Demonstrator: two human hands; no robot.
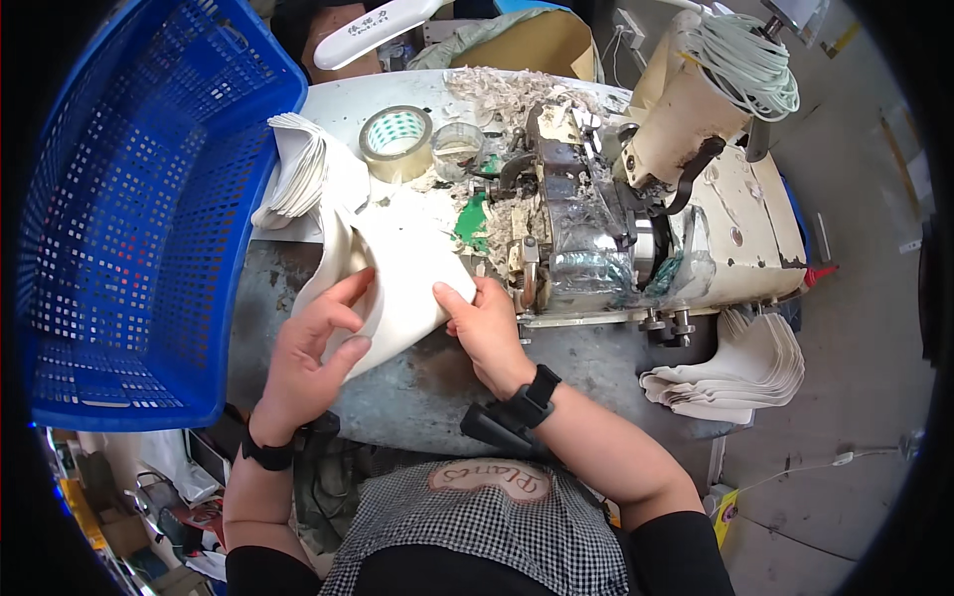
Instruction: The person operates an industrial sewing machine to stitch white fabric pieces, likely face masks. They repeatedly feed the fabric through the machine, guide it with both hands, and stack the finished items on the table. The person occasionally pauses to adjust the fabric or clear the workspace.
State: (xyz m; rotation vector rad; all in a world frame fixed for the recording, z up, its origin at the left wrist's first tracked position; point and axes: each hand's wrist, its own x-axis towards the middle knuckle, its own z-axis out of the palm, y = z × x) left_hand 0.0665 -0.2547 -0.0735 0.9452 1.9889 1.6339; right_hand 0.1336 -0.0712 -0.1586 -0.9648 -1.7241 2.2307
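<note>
A white, leather-like sheet (415, 273) lies curled over the bench in front of me, its left part folded up into a loop. My right hand (487, 326) pinches the sheet's right edge between thumb and fingers. At the loop, my left hand (316, 348) has its fingers and thumb apart; the forefinger reaches against the inside of the fold. Just beyond the sheet, at the left, sits a stack of similar folded white pieces (298, 171). Right of my right hand stands a worn cream machine (586, 214) with a metal roller section.
A big blue plastic basket (227, 328) takes up the left side. Behind the sheet are a tape roll (424, 164) and a clear round container (457, 149). Fibrous shavings (497, 89) cover the bench's back. Another stack of white pieces (740, 372) rests at the front right.
</note>
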